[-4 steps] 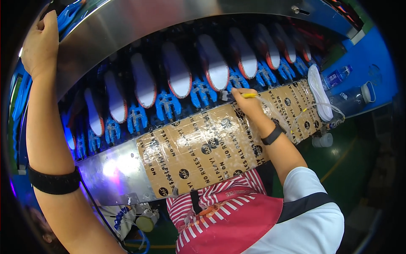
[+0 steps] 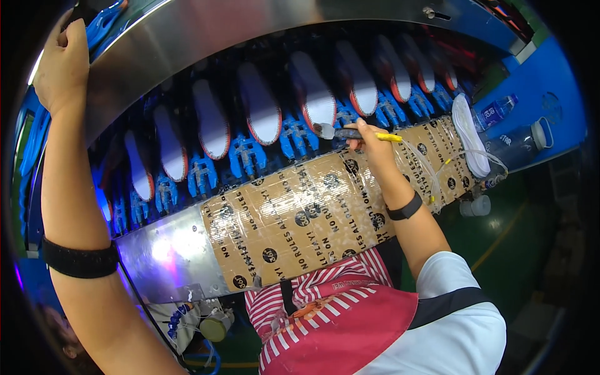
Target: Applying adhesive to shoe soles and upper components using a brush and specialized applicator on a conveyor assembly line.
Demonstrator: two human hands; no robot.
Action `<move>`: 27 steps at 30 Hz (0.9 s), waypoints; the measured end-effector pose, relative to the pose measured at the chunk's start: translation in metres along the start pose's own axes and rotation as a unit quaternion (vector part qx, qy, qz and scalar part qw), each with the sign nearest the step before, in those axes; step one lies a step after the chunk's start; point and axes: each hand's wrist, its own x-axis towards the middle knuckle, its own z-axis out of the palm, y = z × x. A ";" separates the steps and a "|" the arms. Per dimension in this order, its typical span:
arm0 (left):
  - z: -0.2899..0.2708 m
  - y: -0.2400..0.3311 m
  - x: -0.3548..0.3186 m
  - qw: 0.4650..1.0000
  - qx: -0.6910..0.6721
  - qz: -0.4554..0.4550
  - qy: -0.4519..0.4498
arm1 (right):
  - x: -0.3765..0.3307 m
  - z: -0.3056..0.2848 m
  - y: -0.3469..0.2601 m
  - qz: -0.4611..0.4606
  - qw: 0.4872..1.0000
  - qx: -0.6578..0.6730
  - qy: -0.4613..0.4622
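Observation:
My right hand [image 2: 373, 147] holds a brush [image 2: 359, 134] with a dark handle, a yellow end and a thin clear tube behind it. Its pale tip meets the toe end of an upturned shoe upper [image 2: 317, 103], which has a white bottom and a red stitched edge. Blue clamps [image 2: 299, 137] stand below the row of similar uppers. At the far upper left, my left hand [image 2: 64, 70] is raised with its fingers curled at the end of a metal hood; what they grip is hidden. A blue clamp-like piece [image 2: 100, 28] shows beside it.
A cardboard-covered ledge [image 2: 294, 219] lies between my body and the row. At the right are white flat strips [image 2: 469, 134], a labelled plastic bottle [image 2: 498, 112] and a dark bottle [image 2: 515, 142]. The metal hood [image 2: 206, 37] arches above the uppers.
My right hand has turned and drawn slightly right and back, bringing the brush's tip and handle into plain view at the toe. My left hand has barely moved.

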 end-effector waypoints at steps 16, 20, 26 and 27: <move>-0.063 0.042 0.007 0.983 0.088 -0.116 -0.115 | -0.148 -0.071 -0.091 0.132 0.883 0.450 -0.028; -0.089 0.055 0.009 0.976 0.125 -0.121 -0.135 | -0.181 -0.089 -0.114 0.111 0.879 0.464 -0.026; -0.130 0.027 0.025 0.988 0.087 0.009 -0.126 | -0.234 -0.123 -0.132 0.096 0.900 0.425 0.012; -0.135 0.010 0.037 0.990 0.068 0.043 -0.118 | -0.242 -0.126 -0.132 0.094 0.905 0.415 0.017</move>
